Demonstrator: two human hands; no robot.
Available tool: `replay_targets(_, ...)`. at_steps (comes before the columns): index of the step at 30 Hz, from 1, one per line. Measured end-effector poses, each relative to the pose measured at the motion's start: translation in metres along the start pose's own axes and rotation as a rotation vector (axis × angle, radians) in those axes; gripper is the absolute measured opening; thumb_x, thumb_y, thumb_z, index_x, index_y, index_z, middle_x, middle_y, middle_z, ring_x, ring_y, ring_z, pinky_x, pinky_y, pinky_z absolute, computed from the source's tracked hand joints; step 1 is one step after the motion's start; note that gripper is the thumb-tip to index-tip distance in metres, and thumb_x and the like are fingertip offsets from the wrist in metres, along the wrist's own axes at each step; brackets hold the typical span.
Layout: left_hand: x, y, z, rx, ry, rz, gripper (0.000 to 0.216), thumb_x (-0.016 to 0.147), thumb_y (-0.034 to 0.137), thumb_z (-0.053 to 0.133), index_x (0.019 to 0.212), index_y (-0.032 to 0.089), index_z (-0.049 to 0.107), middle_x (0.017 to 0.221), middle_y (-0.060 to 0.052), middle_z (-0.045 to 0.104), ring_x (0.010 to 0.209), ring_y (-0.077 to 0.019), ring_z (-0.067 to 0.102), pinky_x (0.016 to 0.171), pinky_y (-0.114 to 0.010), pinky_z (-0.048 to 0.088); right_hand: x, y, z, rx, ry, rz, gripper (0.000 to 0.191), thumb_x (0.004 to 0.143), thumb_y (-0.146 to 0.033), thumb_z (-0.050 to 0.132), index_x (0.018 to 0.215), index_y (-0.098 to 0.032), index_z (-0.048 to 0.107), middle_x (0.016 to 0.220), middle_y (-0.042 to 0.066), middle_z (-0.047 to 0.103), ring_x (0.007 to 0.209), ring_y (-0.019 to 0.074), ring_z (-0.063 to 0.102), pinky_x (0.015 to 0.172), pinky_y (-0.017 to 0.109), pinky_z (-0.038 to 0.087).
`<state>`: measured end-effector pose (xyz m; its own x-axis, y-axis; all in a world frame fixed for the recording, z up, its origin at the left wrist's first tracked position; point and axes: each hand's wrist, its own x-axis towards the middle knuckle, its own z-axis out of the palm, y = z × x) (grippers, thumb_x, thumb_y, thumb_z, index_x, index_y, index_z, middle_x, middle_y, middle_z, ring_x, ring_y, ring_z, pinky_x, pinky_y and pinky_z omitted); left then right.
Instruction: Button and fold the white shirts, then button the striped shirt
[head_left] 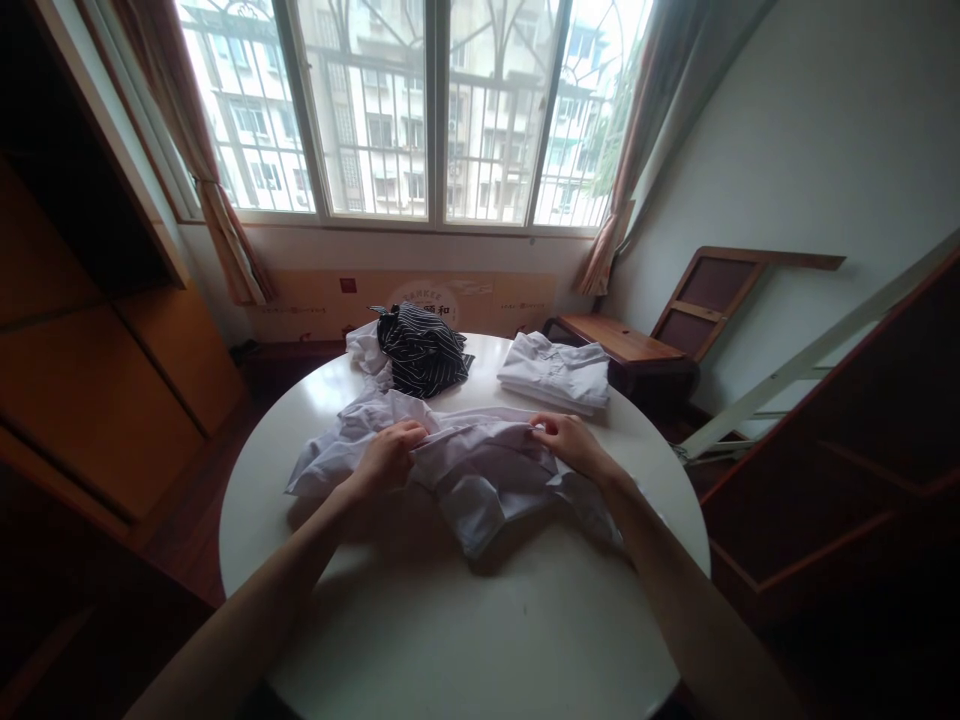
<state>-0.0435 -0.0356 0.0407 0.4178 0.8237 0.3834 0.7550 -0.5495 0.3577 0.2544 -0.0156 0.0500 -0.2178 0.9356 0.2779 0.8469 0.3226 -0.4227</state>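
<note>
A rumpled white shirt [480,480] lies across the middle of the round white table, its cloth bunched to the left and one flap hanging toward me. My left hand [391,453] is closed on the shirt's upper edge, left of centre. On the right, my right hand [571,440] pinches the same edge between thumb and fingers. Between the two hands the edge runs fairly straight. Behind the shirt sits a crumpled black garment with white stripes [424,350], with more white cloth [366,350] beside it. A folded stack of white clothing [555,370] rests at the back right.
The round white table [480,640] fills the centre. Beyond it stand a long printed cardboard box [315,300] under the window and a low wooden bench [626,338]. A pale metal ladder [787,385] leans at the right; wooden cabinets [97,400] line the left.
</note>
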Motion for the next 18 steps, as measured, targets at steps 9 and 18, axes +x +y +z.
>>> replay_targets(9, 0.003, 0.003, -0.017, -0.209, 0.472, -0.317, 0.03, 0.078, 0.034, 0.042, 0.054, 0.017, 0.043, 0.049, 0.005, 0.036, 0.051, -0.0091, 0.033, 0.049, -0.02, 0.027, 0.002, -0.004, 0.004, 0.094, 0.316, -0.121, 0.023, 0.069, -0.034, 0.058, 0.085, -0.018, 0.059, 0.076, 0.004, 0.057, 0.064, 0.0148, 0.053, 0.062, 0.027, 0.043)
replay_targets(18, 0.006, -0.026, -0.024, -0.192, 0.707, -0.351, 0.02, 0.071, 0.03, 0.051, 0.085, 0.016, 0.056, 0.079, -0.003, 0.055, 0.069, -0.0152, 0.05, 0.062, -0.026, 0.041, -0.001, -0.011, 0.005, 0.092, 0.23, -0.071, 0.017, 0.067, -0.03, 0.058, 0.079, -0.019, 0.06, 0.063, 0.0, 0.058, 0.059, 0.0146, 0.053, 0.058, 0.026, 0.04)
